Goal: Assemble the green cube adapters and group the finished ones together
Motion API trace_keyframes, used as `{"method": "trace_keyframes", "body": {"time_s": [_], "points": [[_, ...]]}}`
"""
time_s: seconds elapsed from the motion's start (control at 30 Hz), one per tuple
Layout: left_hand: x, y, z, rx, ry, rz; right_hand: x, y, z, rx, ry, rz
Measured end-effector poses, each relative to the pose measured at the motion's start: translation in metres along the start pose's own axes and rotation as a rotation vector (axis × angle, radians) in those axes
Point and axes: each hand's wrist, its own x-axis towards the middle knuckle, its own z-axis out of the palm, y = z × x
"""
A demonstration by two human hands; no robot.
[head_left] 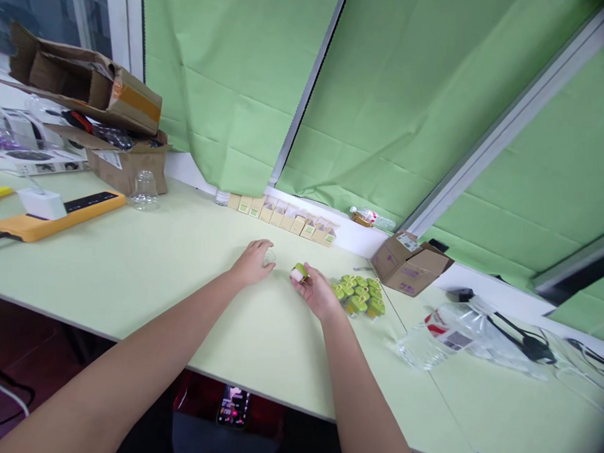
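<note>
Over the middle of the table, my left hand (252, 262) is curled round a small clear container (269, 256), its open side towards the right. My right hand (318, 292) grips a small green cap (299, 272) with a pale inner face turned to the left. The two pieces are apart, with a short gap between them. Just right of my right hand stands a cluster of several small jars with green looped lids (360, 296), some showing yellow at the bottom.
Small kraft boxes (282, 215) line the wall. A cardboard box (408, 261) and a large water bottle (445, 333) stand right. An orange power strip (65, 215), a clear jar (145, 191) and stacked cartons (129, 162) are left. A phone (233, 405) lies below the table edge.
</note>
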Motion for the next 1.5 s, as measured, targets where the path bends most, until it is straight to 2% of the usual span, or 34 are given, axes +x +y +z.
{"method": "trace_keyframes", "body": {"time_s": [0.07, 0.17, 0.23, 0.37, 0.73, 1.5], "points": [[-0.003, 0.013, -0.004, -0.001, 0.039, 0.147, -0.003, 0.000, 0.001, -0.025, -0.063, 0.022], [-0.011, 0.036, -0.006, -0.097, -0.100, 0.315, -0.007, 0.001, 0.002, -0.070, -0.129, 0.032], [-0.016, 0.047, -0.004, -0.175, -0.183, 0.347, -0.008, 0.002, 0.002, -0.110, -0.205, 0.037], [-0.018, 0.051, 0.000, -0.280, -0.220, 0.326, -0.008, 0.004, 0.001, -0.198, -0.279, 0.050], [-0.015, 0.041, -0.001, -0.442, -0.356, 0.220, -0.013, -0.009, -0.004, -0.381, -0.265, 0.150], [-0.016, 0.055, 0.000, -0.411, -0.314, 0.222, -0.005, 0.001, 0.004, -0.427, -0.201, 0.101]]}}
